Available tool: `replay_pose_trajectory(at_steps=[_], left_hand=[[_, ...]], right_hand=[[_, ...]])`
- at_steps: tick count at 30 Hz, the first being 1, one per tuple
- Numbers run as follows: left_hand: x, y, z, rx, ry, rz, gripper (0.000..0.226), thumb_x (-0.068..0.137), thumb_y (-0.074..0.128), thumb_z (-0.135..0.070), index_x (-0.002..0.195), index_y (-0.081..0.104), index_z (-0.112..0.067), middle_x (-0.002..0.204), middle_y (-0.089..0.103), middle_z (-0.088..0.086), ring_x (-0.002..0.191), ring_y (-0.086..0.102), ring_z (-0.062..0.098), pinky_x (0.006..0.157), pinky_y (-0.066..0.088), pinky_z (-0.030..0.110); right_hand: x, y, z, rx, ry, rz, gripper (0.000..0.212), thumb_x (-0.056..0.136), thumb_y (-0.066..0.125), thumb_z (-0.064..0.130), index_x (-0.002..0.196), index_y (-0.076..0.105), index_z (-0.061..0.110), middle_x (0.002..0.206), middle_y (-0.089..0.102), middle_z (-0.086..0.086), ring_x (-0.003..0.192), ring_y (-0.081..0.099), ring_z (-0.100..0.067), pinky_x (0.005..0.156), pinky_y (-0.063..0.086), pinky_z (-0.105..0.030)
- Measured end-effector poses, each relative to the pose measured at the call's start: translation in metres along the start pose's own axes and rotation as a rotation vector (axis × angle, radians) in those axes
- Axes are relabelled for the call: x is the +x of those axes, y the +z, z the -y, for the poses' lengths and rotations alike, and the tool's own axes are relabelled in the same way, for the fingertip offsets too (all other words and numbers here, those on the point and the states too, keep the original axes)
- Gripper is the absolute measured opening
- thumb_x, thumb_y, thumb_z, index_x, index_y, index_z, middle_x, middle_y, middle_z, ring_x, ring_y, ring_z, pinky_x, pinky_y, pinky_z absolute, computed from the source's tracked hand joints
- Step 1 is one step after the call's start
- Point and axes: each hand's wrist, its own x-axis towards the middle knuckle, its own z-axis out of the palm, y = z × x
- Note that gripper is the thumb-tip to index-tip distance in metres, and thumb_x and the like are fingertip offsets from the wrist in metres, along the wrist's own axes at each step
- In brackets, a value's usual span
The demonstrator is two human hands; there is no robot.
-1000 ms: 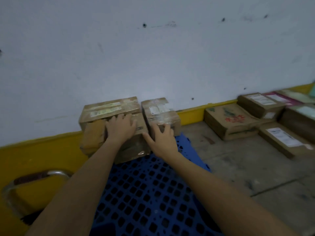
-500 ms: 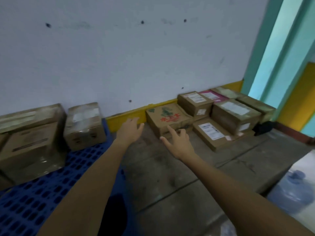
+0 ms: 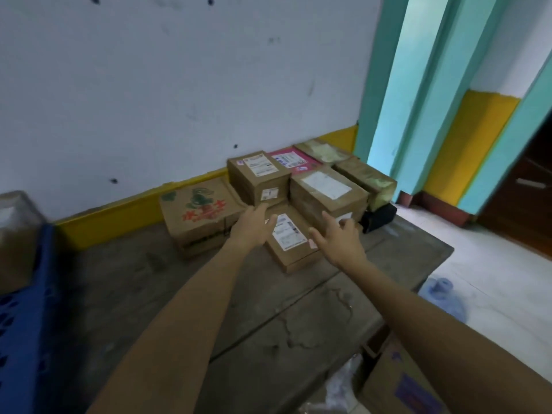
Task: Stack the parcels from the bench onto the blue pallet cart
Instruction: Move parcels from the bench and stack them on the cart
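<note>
Parcels of brown cardboard (image 3: 310, 210) sit bunched at the far end of the grey concrete counter (image 3: 149, 279), against the white wall (image 3: 179, 85) with its yellow base band (image 3: 119, 216). At the left edge, the blue plastic lattice pallet cart (image 3: 27, 324) carries a blurred brown box (image 3: 15, 234), well apart from the bunch. Largest in the bunch is the cardboard box printed in red and green (image 3: 197, 210), at its left. Right of it stands the tall box with white labels (image 3: 257, 177), and beside that the taped box with a big white label (image 3: 325, 192). A pink parcel (image 3: 294, 161) and two olive taped boxes (image 3: 367, 177) lie behind, toward the teal pillar (image 3: 388, 85). In front lies the flat parcel with a white shipping label (image 3: 291, 246). The left hand (image 3: 254, 227) hovers at that flat parcel's left edge, fingers straight and together, holding nothing. The right hand (image 3: 337, 239) is at its right edge, fingers spread wide, empty; whether either touches the cardboard cannot be told. A small black box (image 3: 380, 216) sits at the bunch's right end.
</note>
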Motion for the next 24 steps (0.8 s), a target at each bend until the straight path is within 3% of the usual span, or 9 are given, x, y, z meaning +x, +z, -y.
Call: replay_pose_trajectory(at_steps=[11, 16, 20, 24], left_hand=[[0.134, 0.033, -0.039, -0.073, 0.07, 0.079, 0.051, 0.098, 0.035, -0.037, 0.146, 0.024, -0.022, 0.148, 0.027, 0.014, 0.134, 0.032, 0.033, 0.108, 0.03, 0.047], [0.174, 0.052, -0.045, -0.064, 0.084, 0.176, 0.049, 0.099, 0.033, -0.033, 0.145, 0.021, -0.023, 0.149, 0.02, 0.012, 0.129, 0.037, 0.037, 0.104, 0.037, 0.049], [0.199, 0.064, -0.047, -0.086, 0.034, 0.19, 0.054, 0.098, 0.035, -0.037, 0.147, 0.018, -0.023, 0.154, 0.01, 0.009, 0.135, 0.03, 0.035, 0.107, 0.034, 0.05], [0.208, 0.074, -0.039, -0.087, 0.015, 0.196, 0.054, 0.097, 0.036, -0.041, 0.147, 0.019, -0.025, 0.15, 0.014, 0.011, 0.131, 0.035, 0.036, 0.104, 0.033, 0.046]], right_hand=[[0.098, -0.035, -0.053, 0.186, 0.203, -0.184, 0.06, 0.091, 0.044, 0.052, 0.144, 0.026, 0.03, 0.144, 0.02, -0.016, 0.132, 0.029, -0.038, 0.103, 0.034, -0.046], [0.126, -0.028, -0.067, 0.219, 0.245, -0.182, 0.061, 0.09, 0.044, 0.055, 0.144, 0.025, 0.035, 0.144, 0.018, -0.014, 0.129, 0.035, -0.037, 0.102, 0.037, -0.047], [0.143, -0.019, -0.075, 0.263, 0.27, -0.152, 0.064, 0.089, 0.044, 0.056, 0.145, 0.024, 0.034, 0.144, 0.018, -0.013, 0.128, 0.037, -0.037, 0.104, 0.038, -0.048], [0.148, -0.01, -0.078, 0.314, 0.261, -0.138, 0.064, 0.09, 0.045, 0.054, 0.145, 0.021, 0.032, 0.144, 0.019, -0.011, 0.127, 0.04, -0.034, 0.101, 0.039, -0.043]])
